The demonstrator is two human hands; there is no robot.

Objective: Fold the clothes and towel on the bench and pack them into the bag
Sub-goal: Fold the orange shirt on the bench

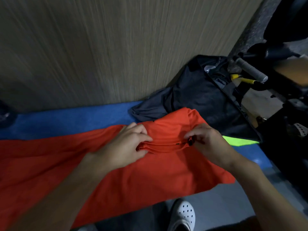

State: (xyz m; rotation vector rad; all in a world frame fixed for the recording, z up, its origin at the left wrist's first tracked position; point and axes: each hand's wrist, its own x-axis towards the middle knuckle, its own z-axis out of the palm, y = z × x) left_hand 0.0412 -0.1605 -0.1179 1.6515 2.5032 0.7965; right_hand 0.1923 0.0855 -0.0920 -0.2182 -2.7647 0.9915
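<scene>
A blue counter (66, 120) carries a spread orange garment (150, 172). A dark bag (200, 97) lies at its right end, touching the garment. The left hand (128, 145) and right hand (206, 142) each pinch the garment's bunched edge.

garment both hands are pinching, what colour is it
Plain orange-red garment, no pattern; the head view shows it clearly.

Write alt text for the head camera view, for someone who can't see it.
The left hand and right hand grip the bunched edge of an orange garment spread over a blue surface. A dark bag lies just beyond it, by a wood-grain wall.
</scene>
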